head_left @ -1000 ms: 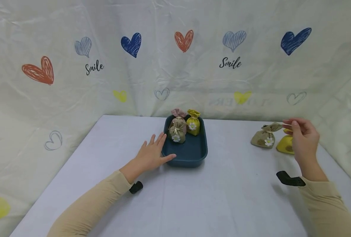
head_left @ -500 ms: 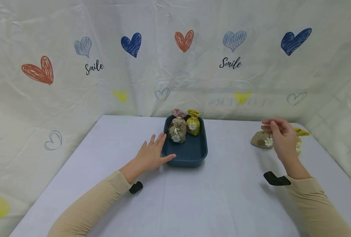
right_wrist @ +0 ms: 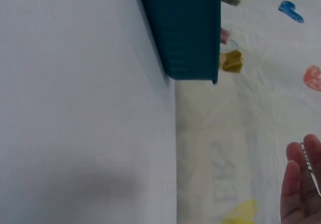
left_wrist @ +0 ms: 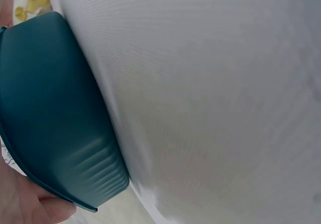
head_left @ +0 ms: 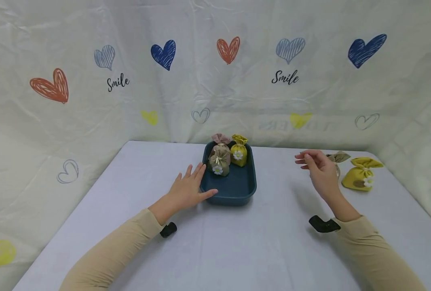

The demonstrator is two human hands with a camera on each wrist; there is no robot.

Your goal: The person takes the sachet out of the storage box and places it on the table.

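Observation:
My left hand (head_left: 186, 192) lies with spread fingers against the left side of a dark teal tray (head_left: 233, 190), touching its rim. Inside the tray's far part stand a pink sachet (head_left: 220, 139), a beige sachet (head_left: 219, 163) with a white flower, and a yellow sachet (head_left: 239, 151). To the right, my right hand (head_left: 321, 171) hovers above the table with nearly straight fingers and nothing visible in them. Behind it, a second beige sachet (head_left: 341, 156) is mostly hidden. A second yellow sachet (head_left: 357, 178) sits farther right on the table.
The table (head_left: 237, 250) has a white cover. A pale curtain (head_left: 252, 93) printed with hearts hangs along its far edge and sides. Black wrist mounts, the left (head_left: 168, 230) and the right (head_left: 324, 224), stick out from both sleeves.
My right hand has moved left, away from the second yellow sachet and past the second beige one, uncovering the yellow. The left hand and tray stay in place.

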